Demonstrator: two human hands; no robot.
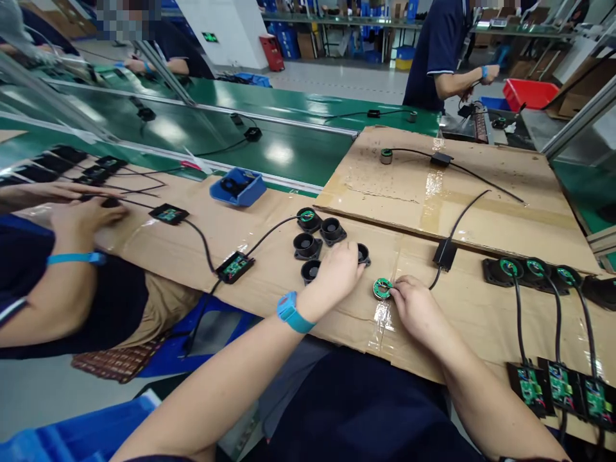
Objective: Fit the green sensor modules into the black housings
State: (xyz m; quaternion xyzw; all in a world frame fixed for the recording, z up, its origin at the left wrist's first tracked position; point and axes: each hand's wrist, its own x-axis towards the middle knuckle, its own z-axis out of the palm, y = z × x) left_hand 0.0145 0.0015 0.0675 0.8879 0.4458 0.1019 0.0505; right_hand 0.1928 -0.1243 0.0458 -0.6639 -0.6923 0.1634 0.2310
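Observation:
My left hand (341,269), with a blue wrist strap, reaches over a group of round black housings (332,230). Its fingers close on the left side of one black housing (364,255), partly hidden behind them. Just to the right, my right hand (412,301) pinches a small round green circuit board (382,289) at its right edge, near the cable. A black cable runs from behind my right hand to a black box (444,255). One housing (308,219) in the group holds a green board wired to an open box (235,266).
Several wired housings (509,271) line the right side. A blue bin (238,187) stands at the back left. Raised cardboard (457,192) carries another cable assembly. A person's hands (91,212) work at the left; another person (440,61) stands beyond the bench.

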